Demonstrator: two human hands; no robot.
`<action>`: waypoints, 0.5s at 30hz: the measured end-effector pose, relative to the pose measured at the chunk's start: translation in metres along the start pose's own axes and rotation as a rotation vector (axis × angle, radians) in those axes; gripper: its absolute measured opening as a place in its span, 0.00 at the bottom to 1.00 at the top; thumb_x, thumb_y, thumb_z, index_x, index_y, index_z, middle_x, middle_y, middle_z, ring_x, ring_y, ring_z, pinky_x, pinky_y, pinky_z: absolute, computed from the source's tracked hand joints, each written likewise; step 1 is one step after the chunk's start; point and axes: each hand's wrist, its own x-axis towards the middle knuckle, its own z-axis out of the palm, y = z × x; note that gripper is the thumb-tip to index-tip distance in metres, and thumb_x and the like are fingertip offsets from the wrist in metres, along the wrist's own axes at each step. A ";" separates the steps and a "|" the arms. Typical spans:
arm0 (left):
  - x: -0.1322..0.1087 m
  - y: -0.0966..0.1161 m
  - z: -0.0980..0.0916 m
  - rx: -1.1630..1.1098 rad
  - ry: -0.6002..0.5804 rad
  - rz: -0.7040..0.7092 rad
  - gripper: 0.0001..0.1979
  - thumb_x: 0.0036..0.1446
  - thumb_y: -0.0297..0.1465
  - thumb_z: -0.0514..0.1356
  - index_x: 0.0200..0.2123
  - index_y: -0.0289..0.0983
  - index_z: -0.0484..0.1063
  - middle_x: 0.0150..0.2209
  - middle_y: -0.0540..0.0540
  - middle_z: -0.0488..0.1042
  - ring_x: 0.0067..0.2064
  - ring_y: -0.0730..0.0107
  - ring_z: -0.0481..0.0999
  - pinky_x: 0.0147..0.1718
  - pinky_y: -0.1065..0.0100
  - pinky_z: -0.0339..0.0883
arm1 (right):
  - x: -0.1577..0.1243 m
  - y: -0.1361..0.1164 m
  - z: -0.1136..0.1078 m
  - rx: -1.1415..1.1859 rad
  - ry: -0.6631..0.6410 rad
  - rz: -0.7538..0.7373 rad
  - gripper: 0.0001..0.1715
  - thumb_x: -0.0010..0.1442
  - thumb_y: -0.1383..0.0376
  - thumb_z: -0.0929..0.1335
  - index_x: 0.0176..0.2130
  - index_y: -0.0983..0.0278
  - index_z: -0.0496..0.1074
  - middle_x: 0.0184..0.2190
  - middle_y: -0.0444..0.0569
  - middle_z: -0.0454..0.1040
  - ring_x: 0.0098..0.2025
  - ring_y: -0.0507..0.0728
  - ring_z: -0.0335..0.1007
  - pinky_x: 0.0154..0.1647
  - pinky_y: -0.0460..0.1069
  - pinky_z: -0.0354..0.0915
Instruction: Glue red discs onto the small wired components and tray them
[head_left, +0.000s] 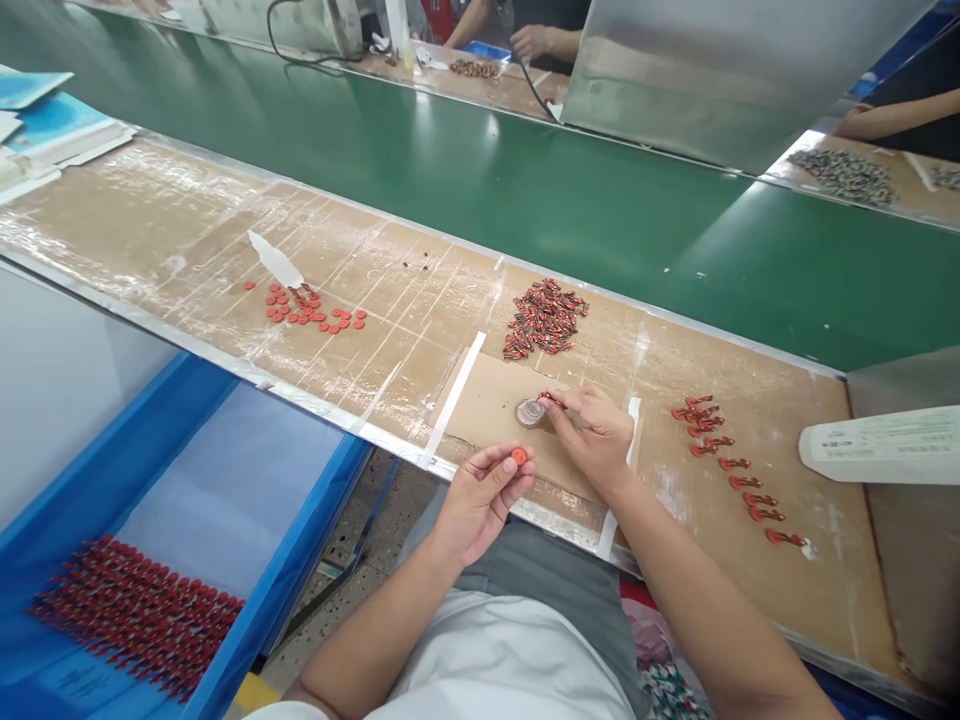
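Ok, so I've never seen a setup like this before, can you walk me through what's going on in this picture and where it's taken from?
This is one view from a camera worn on a person's head, looking down at their own two bare hands. No machine is doing the handling. They sit at a cardboard-topped bench beside a green conveyor belt.

Their left hand holds a small red disc between thumb and fingers. Their right hand reaches to the edge of a small, clear, round dish; whatever its fingertips pinch is too small to tell.

On the cardboard lie loose red discs, a heap of small red-and-black parts and a line of red pieces. A blue tray at lower left holds rows of red parts. A co-worker's hand shows across the belt.
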 end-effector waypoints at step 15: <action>-0.002 0.002 -0.002 0.013 0.024 -0.009 0.12 0.52 0.25 0.68 0.42 0.33 0.77 0.44 0.41 0.80 0.41 0.73 0.81 0.44 0.75 0.75 | 0.003 0.000 0.000 -0.017 -0.062 0.026 0.07 0.58 0.58 0.71 0.37 0.55 0.80 0.36 0.47 0.82 0.37 0.59 0.78 0.46 0.58 0.73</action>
